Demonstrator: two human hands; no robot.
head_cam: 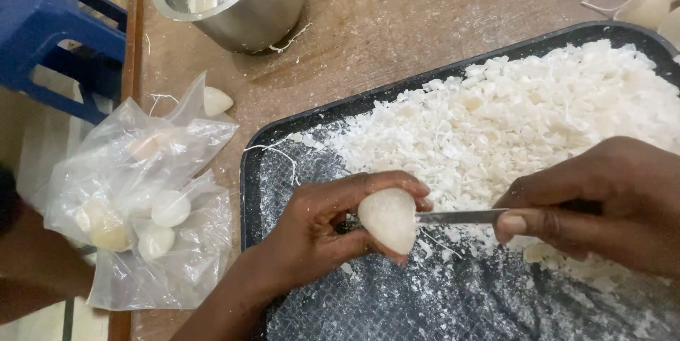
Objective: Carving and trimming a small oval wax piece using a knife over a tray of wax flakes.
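At lower centre our left hand (319, 224) closes its grip round a white soap-like lump (388, 219), our right hand (602, 203) clenched on a knife (460, 216) touching it. Beyond, shavings (510, 114) already heap the black tray (283, 135), while whole lumps remain in the plastic bag (142, 206) at left, so we judge ourselves partway.

Single view, head-worn: I look steeply down, close over my left hand (333, 224) and right hand (602, 203). Beneath them, a dark tray (397, 305); left of my left hand, a plastic bag (142, 199); beyond it, a steel bowl (273, 8).
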